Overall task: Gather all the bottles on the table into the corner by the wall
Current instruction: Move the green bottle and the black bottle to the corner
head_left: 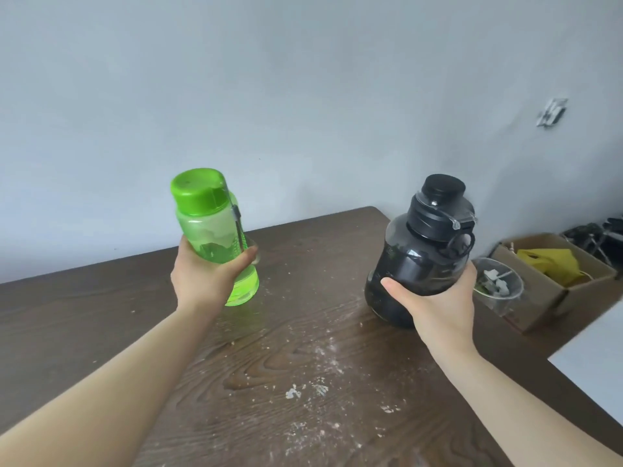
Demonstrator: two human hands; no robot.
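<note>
My left hand grips a clear green bottle with a green cap, tilted slightly left, its base close to the dark wooden table; I cannot tell whether it touches. My right hand wraps around the lower body of a big, dark smoky bottle with a black lid and carry loop, held near the table's right edge. Both bottles are in front of the pale wall, a short way from the table's far right corner.
White crumbs and dust are scattered over the tabletop. Beyond the right edge, lower down, sit a clear plastic cup with scraps, a cardboard box holding something yellow and dark gear. A white surface is at right.
</note>
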